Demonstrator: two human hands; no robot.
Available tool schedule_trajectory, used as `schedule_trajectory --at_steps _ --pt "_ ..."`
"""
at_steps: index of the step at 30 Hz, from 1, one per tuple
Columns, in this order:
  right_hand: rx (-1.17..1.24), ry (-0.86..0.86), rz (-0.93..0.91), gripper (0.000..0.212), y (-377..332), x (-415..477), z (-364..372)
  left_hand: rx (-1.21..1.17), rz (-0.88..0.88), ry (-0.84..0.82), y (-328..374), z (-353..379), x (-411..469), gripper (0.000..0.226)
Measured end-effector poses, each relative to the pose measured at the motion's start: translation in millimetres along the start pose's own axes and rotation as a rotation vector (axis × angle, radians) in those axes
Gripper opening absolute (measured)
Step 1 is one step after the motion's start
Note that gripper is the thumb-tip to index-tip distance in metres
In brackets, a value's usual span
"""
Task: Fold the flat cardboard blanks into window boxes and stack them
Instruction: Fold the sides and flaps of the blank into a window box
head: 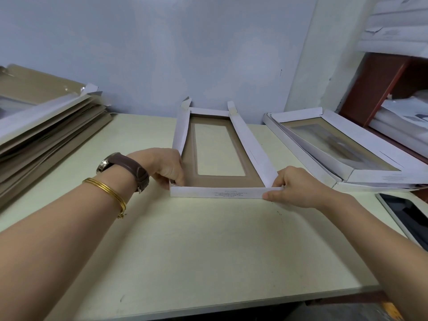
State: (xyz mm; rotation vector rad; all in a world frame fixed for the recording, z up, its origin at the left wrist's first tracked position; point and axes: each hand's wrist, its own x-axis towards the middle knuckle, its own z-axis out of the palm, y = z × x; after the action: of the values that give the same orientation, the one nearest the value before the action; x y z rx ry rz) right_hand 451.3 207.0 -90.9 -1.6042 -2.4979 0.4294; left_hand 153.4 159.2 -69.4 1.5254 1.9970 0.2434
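A stack of flat brown-and-white cardboard blanks (46,126) lies at the left edge of the pale table (208,251). Mid-table, towards the far edge, sits the half-folded white-and-brown cardboard window box (217,193), with its long walls raised and its near end wall upright. To lock it well, I judge both near corners should be squared together and the tabs tucked inside before letting go, or the walls may spring outward. The left hand (166,167), wrist bent inward, curls its fingers round the near left corner. The right hand (294,186) pinches the near right corner, thumb on the outer face. Finished white window boxes (347,144) are piled at the right edge.
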Motion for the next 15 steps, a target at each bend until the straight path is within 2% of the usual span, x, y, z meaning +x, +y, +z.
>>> schedule_trajectory --at_steps 4,10,15 --pt "0.006 -0.007 0.0 0.047 -1 0 -1 -0.042 0.007 -0.069 -5 -3 -2 0.022" --pt "0.012 -0.012 0.003 0.045 -1 0 -1 -0.082 0.016 -0.023 -12 -1 3 0.028" --pt "0.019 -0.005 0.007 0.043 -2 -2 -1 -0.111 0.041 -0.01 -20 -1 2 0.016"
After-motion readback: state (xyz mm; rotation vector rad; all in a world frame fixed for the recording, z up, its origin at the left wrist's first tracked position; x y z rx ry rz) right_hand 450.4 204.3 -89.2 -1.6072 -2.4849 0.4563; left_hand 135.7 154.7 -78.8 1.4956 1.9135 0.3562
